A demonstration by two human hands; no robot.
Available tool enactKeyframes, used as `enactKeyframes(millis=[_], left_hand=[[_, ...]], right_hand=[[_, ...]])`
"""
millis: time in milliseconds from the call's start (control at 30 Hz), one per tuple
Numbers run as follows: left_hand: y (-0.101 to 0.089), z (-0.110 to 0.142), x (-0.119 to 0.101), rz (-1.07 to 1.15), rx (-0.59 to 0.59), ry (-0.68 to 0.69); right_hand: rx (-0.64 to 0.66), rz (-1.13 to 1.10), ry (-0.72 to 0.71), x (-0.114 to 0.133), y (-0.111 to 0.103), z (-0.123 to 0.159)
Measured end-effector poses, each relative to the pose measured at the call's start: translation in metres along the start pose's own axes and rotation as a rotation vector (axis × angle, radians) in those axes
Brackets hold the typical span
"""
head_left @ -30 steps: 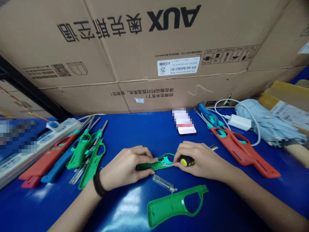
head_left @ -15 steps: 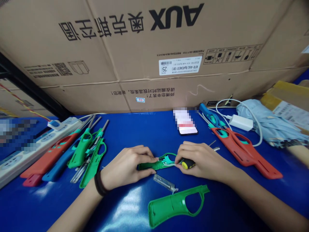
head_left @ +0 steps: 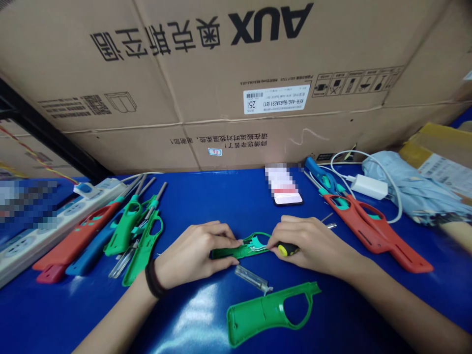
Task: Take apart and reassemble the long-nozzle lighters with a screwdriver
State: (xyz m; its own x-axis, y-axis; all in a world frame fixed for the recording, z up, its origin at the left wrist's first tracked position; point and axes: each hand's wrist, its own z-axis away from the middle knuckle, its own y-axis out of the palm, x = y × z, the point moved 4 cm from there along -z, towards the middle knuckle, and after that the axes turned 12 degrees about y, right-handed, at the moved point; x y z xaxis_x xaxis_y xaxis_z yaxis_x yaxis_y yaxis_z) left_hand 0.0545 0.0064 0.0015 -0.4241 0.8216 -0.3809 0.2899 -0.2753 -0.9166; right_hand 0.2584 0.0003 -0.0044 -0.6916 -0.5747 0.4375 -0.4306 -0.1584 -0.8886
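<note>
My left hand (head_left: 201, 253) is closed on a green lighter shell half (head_left: 238, 253) lying near the middle of the table, thumb and fingers on its two edges. Inside that half sit a turquoise trigger (head_left: 255, 243) and thin white wires (head_left: 260, 248). At its right end, my right hand (head_left: 304, 243) pinches with the fingertips; what lies between them is mostly hidden. That same hand keeps a screwdriver (head_left: 287, 249) with a black and yellow handle in its palm. Nearer to me are a clear fuel tank (head_left: 252, 278) and the other green shell half (head_left: 258, 317), its hollow side up.
Several lighters, including a red one (head_left: 81, 236) and a blue one (head_left: 94, 246), lie left beside a power strip (head_left: 68, 214). Two red shell pieces (head_left: 383, 231), a white charger (head_left: 368, 187) and a folded umbrella (head_left: 401, 182) are right. A phone (head_left: 285, 189) lies before the cardboard box (head_left: 206, 98).
Both hands stay almost where they were. The white wires near my right fingertips now show as a slightly more bowed loop.
</note>
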Motion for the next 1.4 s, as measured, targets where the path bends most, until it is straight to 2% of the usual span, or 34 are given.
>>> enactKeyframes(millis=[200, 367, 800, 900, 1000, 1133, 1233, 1400], left_hand=[[0.000, 0.000, -0.001, -0.002, 0.006, -0.006], [0.000, 0.002, -0.001, -0.006, 0.007, -0.005], [-0.003, 0.000, -0.003, -0.043, -0.014, 0.003], [-0.005, -0.001, -0.007, -0.090, -0.069, -0.001], [-0.002, -0.006, -0.015, -0.107, -0.157, 0.085], [0.013, -0.014, -0.024, -0.100, -0.141, 0.253], [0.019, -0.016, -0.025, -0.128, -0.146, 0.282], [0.018, -0.015, -0.023, -0.135, -0.184, 0.315]], right_hand=[[0.002, 0.019, 0.030, -0.004, 0.002, 0.001], [0.006, 0.015, -0.020, 0.001, 0.000, 0.000], [0.043, 0.179, -0.001, 0.009, -0.003, -0.001], [0.067, 0.200, -0.009, 0.009, -0.002, -0.001], [0.090, 0.202, -0.006, 0.009, -0.002, -0.001], [0.094, 0.150, 0.025, 0.004, -0.003, -0.001], [0.079, 0.085, 0.047, 0.001, -0.004, -0.001], [0.078, 0.026, 0.079, 0.000, -0.005, -0.001]])
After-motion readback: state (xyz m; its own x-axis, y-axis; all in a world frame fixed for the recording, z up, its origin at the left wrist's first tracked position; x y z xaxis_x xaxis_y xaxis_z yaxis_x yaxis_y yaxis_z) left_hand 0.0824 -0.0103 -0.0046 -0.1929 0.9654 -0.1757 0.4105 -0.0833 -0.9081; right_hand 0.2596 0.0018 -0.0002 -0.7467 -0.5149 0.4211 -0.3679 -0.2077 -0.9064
